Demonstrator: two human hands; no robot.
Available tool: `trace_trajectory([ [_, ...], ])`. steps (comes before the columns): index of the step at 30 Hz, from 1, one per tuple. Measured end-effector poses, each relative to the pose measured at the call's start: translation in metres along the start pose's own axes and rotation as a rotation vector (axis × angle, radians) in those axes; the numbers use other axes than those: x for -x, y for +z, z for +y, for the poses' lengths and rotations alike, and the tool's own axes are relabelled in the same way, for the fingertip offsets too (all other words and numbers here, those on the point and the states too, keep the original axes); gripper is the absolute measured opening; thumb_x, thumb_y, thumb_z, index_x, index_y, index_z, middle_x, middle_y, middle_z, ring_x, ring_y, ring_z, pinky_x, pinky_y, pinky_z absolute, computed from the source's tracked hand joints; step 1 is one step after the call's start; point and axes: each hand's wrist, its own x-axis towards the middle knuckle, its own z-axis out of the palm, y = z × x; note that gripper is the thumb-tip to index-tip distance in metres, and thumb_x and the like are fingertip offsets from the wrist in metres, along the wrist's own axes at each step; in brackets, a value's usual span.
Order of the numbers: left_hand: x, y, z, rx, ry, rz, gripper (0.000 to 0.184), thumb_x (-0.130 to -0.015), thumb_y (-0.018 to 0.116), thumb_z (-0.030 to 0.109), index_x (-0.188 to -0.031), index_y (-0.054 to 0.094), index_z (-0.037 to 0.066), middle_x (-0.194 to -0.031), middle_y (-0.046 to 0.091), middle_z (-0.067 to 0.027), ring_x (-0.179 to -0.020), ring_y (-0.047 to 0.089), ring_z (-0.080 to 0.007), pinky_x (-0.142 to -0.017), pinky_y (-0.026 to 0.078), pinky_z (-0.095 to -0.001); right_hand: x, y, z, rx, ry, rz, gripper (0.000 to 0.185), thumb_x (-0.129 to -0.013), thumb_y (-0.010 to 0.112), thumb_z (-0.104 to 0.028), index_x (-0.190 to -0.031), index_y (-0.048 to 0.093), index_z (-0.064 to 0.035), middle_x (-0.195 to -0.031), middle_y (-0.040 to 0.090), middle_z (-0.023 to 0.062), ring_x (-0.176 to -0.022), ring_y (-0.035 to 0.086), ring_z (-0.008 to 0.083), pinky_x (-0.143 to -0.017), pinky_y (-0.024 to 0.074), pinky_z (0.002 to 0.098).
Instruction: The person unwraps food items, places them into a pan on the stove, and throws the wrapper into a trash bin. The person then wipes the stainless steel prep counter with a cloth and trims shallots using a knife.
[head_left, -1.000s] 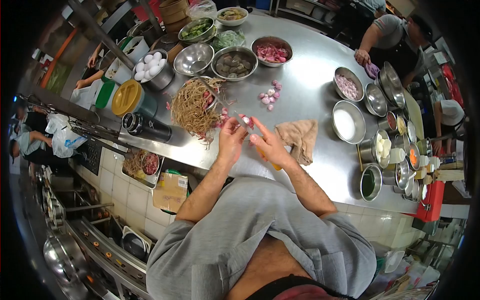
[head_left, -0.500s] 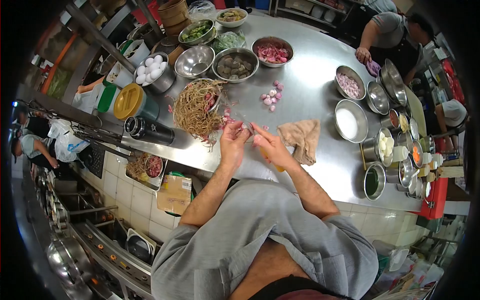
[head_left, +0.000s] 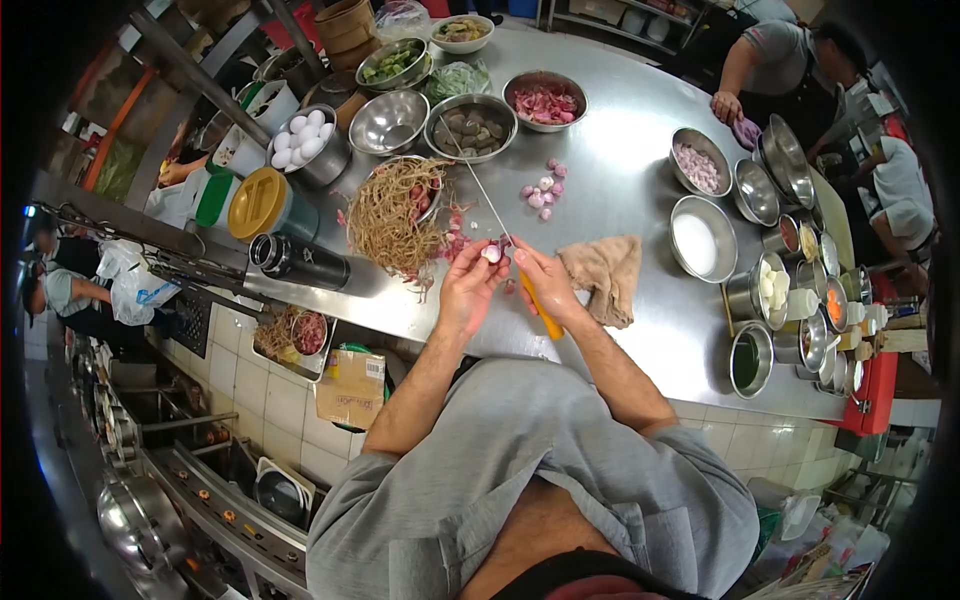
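Between the fingers of my left hand (head_left: 467,291) is a small shallot (head_left: 491,254), its pale flesh showing beside dark purple skin. My right hand (head_left: 548,285) is closed round a knife with a yellow handle (head_left: 540,308); its thin blade (head_left: 487,196) points away from me, up and to the left. Both hands meet over the near edge of the steel table. Left of them lies a heap of shallots with dry roots (head_left: 398,215), partly in a bowl. Peeled shallots (head_left: 543,190) sit in a loose group ahead. Pink skin scraps (head_left: 455,240) lie near my left fingers.
A brown cloth (head_left: 605,280) lies right of my right hand. Bowls of pink peelings (head_left: 545,103), chopped shallots (head_left: 698,168) and white contents (head_left: 695,240) stand on the table. A black flask (head_left: 298,262) is at the left. A person (head_left: 790,80) works across the table.
The knife blade has swung out and now points forward, clear of the fingers. The shallot's pale side now shows in my left fingers, and more of the yellow handle is visible.
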Motion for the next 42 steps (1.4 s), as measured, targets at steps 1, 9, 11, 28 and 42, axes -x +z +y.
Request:
trace_trajectory([
  [1,0.0,0.0,0.0,0.0,-0.001,0.002,0.028,-0.087,0.052,0.006,-0.115,0.049,0.004,-0.104,0.058,-0.0095,-0.095,0.056,-0.0195,-0.085,0.045,-0.0337,0.001,0.001,-0.002,0.0,0.003,0.004,0.053,-0.09,0.047,-0.038,-0.133,0.038,-0.0078,-0.056,0.044,0.0009,-0.04,0.04,0.0067,-0.034,0.0313,0.0224],
  [9,-0.001,-0.003,-0.003,-0.112,0.038,0.037,0.03,-0.087,0.053,0.007,-0.116,0.048,0.005,-0.1,0.058,-0.0079,-0.087,0.056,-0.0166,-0.078,0.047,-0.0305,0.005,-0.003,0.001,0.049,-0.003,0.05,0.052,-0.091,0.046,-0.038,-0.132,0.04,-0.0089,-0.055,0.043,0.0007,-0.041,0.041,0.0075,-0.035,0.0323,0.023],
  [11,-0.001,-0.005,-0.002,-0.109,0.03,0.02,0.03,-0.087,0.053,0.007,-0.116,0.048,0.005,-0.101,0.058,-0.008,-0.087,0.056,-0.0167,-0.078,0.047,-0.0302,0.0,-0.007,0.007,0.025,0.011,0.092,0.052,-0.091,0.045,-0.039,-0.132,0.04,-0.0088,-0.054,0.043,0.0008,-0.041,0.041,0.0077,-0.035,0.0324,0.0232],
  [28,0.002,0.004,-0.004,-0.147,0.111,0.085,0.03,-0.086,0.055,0.007,-0.115,0.049,0.003,-0.101,0.058,-0.0059,-0.09,0.057,-0.0156,-0.079,0.047,-0.0314,0.01,-0.004,0.001,0.123,-0.05,-0.263,0.06,-0.09,0.047,-0.037,-0.139,0.025,-0.0109,-0.06,0.042,-0.0023,-0.042,0.039,0.0058,-0.038,0.0325,0.022],
  [42,0.002,0.003,-0.009,-0.332,0.122,0.091,0.026,-0.09,0.05,0.009,-0.114,0.049,0.0,-0.104,0.058,-0.0077,-0.091,0.056,-0.0154,-0.081,0.045,-0.0295,0.011,0.002,0.006,0.017,-0.071,-0.165,0.052,-0.091,0.044,-0.04,-0.134,0.037,-0.0106,-0.048,0.038,-0.0007,-0.037,0.038,0.0068,-0.035,0.0323,0.0221],
])
